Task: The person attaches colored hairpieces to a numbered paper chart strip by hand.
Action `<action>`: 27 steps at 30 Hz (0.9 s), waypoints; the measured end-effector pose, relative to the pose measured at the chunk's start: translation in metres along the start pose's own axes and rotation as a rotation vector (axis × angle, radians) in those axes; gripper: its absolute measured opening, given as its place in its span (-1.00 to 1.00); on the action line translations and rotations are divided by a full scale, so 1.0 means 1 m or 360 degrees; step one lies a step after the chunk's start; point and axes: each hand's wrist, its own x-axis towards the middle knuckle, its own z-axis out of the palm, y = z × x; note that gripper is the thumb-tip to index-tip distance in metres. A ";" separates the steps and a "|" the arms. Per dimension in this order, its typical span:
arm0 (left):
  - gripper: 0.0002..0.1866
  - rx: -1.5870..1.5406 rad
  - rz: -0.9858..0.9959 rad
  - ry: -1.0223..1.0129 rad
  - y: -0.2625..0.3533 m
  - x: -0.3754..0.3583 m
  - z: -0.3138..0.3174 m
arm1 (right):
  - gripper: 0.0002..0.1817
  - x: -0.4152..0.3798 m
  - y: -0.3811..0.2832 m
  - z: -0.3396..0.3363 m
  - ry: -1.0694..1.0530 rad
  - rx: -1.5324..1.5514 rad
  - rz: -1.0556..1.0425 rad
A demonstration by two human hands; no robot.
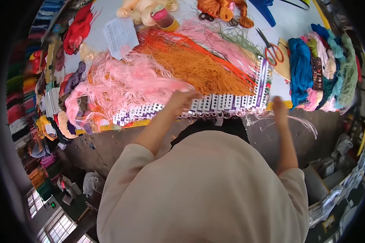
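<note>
My left hand (181, 102) is closed at the near end of a pink thread hank (158, 87), above a row of white punched cards (215, 102) along the table's front edge. Slightly blurred, my right hand (280, 110) is past the right end of that row, its fingers curled together. Thin pink thread strands (306, 123) trail from it to the right, and others run left toward the cards. Orange threads (198, 65) fan out behind the cards, with red and paler pink ones beyond. A loose pink heap (113, 83) lies at the left.
Orange-handled scissors (273, 54) lie at the right beside blue and green hanks (302, 69). A printed sheet (121, 37), a thread cone (165, 18), cream hanks (134, 9) and brown-orange hanks (221, 9) lie at the back. Shelves of coloured yarn (22, 101) stand left.
</note>
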 end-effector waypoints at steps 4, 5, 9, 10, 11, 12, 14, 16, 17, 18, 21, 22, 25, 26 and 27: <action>-0.68 0.1094 0.0285 0.0400 -0.055 0.077 0.036 | -0.82 0.012 -0.181 0.092 -0.0673 0.0364 0.0117; -0.67 0.1228 0.0341 0.0461 -0.061 0.086 0.041 | -0.82 0.015 -0.193 0.106 -0.0790 0.0444 0.0104; -0.75 0.1057 0.0537 0.0460 -0.061 0.076 0.059 | -0.84 0.021 -0.201 0.139 -0.0805 0.0342 -0.0147; -0.75 0.1069 0.0531 0.0457 -0.056 0.072 0.061 | -0.84 0.024 -0.204 0.136 -0.0897 0.0345 -0.0064; -0.77 0.0700 0.0342 0.0331 -0.054 0.069 0.059 | -0.84 0.026 -0.207 0.133 -0.0990 0.0345 0.0020; -0.78 0.0328 0.0149 0.0205 -0.052 0.067 0.058 | -0.84 0.028 -0.211 0.130 -0.0988 0.0349 0.0033; -0.78 0.0307 0.0101 0.0158 -0.050 0.065 0.058 | -0.85 0.031 -0.215 0.125 -0.1082 0.0376 0.0104; -0.78 0.0279 0.0063 0.0116 -0.047 0.063 0.059 | -0.85 0.032 -0.209 0.133 -0.1066 0.0333 0.0071; -0.79 0.0370 0.0042 0.0138 -0.041 0.061 0.061 | -0.84 0.033 -0.208 0.134 -0.1047 0.0290 0.0033; -0.79 0.0461 0.0020 0.0159 -0.038 0.060 0.063 | -0.84 0.034 -0.207 0.135 -0.1051 0.0288 0.0039; -0.80 0.0690 0.0035 0.0178 -0.036 0.068 0.063 | -0.84 0.034 -0.206 0.136 -0.1090 0.0281 0.0087; -0.80 0.0685 0.0031 0.0177 -0.037 0.068 0.062 | -0.84 0.034 -0.205 0.137 -0.1104 0.0275 0.0120; -0.89 0.0859 0.0145 0.0105 -0.038 0.071 0.049 | -0.84 0.033 -0.204 0.138 -0.1103 0.0318 0.0155; -0.88 0.0914 0.0353 0.0209 -0.037 0.069 0.045 | -0.83 0.031 -0.202 0.140 -0.1085 0.0368 0.0163; -0.86 0.0968 0.0563 0.0313 -0.035 0.067 0.040 | -0.83 0.030 -0.199 0.142 -0.1085 0.0373 0.0161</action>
